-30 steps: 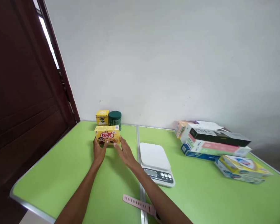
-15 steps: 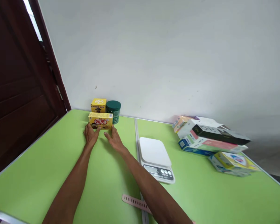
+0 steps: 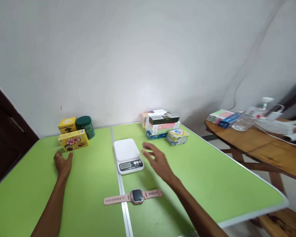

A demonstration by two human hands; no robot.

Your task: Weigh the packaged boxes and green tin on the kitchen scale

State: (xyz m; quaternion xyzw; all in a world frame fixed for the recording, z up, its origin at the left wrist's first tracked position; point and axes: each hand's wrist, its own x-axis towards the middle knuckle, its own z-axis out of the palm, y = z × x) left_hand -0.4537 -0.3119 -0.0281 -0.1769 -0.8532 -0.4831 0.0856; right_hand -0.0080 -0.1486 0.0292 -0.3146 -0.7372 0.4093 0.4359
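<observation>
My left hand (image 3: 63,163) rests flat and open on the green table (image 3: 202,177), just in front of a yellow snack box (image 3: 73,140) and not touching it. My right hand (image 3: 157,160) hovers open, fingers spread, to the right of a white kitchen scale (image 3: 127,154), holding nothing. Behind the yellow snack box stand a smaller yellow box (image 3: 67,124) and a dark green can (image 3: 85,126) against the wall.
A pink smartwatch (image 3: 133,196) lies flat on the table's centre seam near me. A stack of boxes (image 3: 163,128) sits at the back right of the table. A wooden table (image 3: 261,144) to the right carries boxes, a water bottle and papers.
Both hands have let go of the yellow snack box. My right hand moved right past the scale, my left drew back slightly. The view turned right, showing the wooden table and the whole watch.
</observation>
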